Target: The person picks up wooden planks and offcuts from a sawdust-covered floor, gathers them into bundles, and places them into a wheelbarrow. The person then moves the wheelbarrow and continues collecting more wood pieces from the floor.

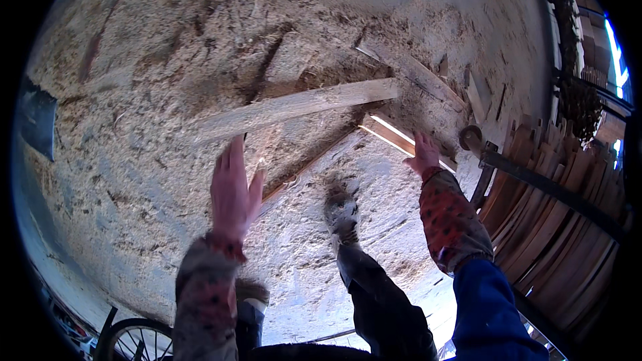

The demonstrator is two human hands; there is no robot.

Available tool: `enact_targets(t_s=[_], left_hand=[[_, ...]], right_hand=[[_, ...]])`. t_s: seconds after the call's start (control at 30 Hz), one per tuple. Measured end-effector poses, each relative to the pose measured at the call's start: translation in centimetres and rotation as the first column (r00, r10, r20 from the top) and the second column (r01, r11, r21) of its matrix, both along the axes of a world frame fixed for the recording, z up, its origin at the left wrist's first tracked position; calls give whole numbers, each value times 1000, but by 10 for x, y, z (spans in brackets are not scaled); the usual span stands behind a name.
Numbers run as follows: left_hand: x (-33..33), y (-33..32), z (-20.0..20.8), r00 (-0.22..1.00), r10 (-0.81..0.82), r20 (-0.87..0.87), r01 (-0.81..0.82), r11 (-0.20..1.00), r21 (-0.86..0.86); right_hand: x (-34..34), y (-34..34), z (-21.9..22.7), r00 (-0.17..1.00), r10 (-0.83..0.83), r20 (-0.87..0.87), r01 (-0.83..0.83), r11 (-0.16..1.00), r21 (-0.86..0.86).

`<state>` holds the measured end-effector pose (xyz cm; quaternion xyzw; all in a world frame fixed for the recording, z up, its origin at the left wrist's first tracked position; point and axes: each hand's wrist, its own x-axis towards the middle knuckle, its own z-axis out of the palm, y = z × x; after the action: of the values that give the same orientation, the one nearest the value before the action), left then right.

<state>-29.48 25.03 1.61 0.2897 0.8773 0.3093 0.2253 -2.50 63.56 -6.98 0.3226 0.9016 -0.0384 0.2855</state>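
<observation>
One long board (301, 107) lies beyond my spread left hand (233, 190), a plank (386, 135) below my spread right hand (423, 154), stacked slats (548, 207) to the right.

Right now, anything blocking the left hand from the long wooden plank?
Nothing visible. The left hand is open beside the left part of the long wooden plank, with no object in between; I can't tell whether they touch.

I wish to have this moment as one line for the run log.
left hand: open, near long plank | right hand: open, at short board, contact unclear | stacked boards: far right
</observation>
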Motion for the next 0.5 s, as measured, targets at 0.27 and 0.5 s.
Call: enact_targets(t_s=[0.27, 0.5], left_hand=[[-30, 66, -65, 953, -117, -279, 15, 939, -344], [6, 15, -73, 963, -7, -269, -111, 900, -421]], right_hand=[[-10, 10, -13, 990, 139, 0, -139, 990, 11], [-13, 24, 23, 969, 140, -203, -162, 982, -99]])
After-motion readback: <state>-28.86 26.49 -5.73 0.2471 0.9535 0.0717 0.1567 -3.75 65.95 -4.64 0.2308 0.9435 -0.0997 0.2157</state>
